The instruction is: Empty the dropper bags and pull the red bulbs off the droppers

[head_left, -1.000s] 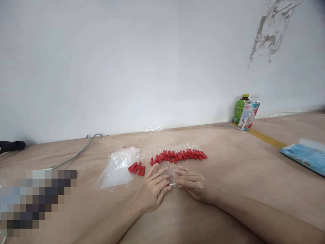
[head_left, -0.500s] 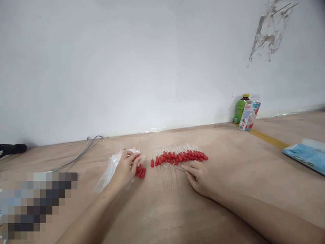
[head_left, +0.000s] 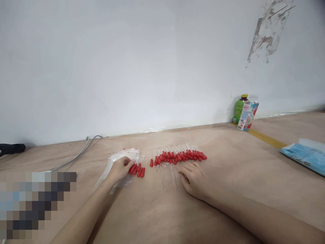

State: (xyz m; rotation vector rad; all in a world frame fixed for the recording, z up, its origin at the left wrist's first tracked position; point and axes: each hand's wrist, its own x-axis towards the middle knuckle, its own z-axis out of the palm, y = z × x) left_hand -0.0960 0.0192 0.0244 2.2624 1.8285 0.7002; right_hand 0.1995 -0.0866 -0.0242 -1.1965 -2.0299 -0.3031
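Observation:
My left hand [head_left: 121,168] lies on a stack of clear zip bags [head_left: 115,159], its fingers curled and pinching at one of a few loose red rubber bulbs [head_left: 139,170]. My right hand [head_left: 192,176] rests on the table, fingers drawn together on a thin glass tube at the edge of a small group of bare glass tubes [head_left: 168,175]. Just beyond both hands lies a row of several glass droppers with red bulbs [head_left: 180,155], with their tips toward the wall.
A brown wooden table [head_left: 228,176] runs up to a white wall. Two bottles [head_left: 245,109] stand at the far right by the wall. A blue packet [head_left: 304,154] lies at the right edge, a grey cable [head_left: 81,151] at the back left.
A second ago both hands were together over the bare tubes. My left hand has gone left to the red bulbs on the bags. My right hand stays by the tubes.

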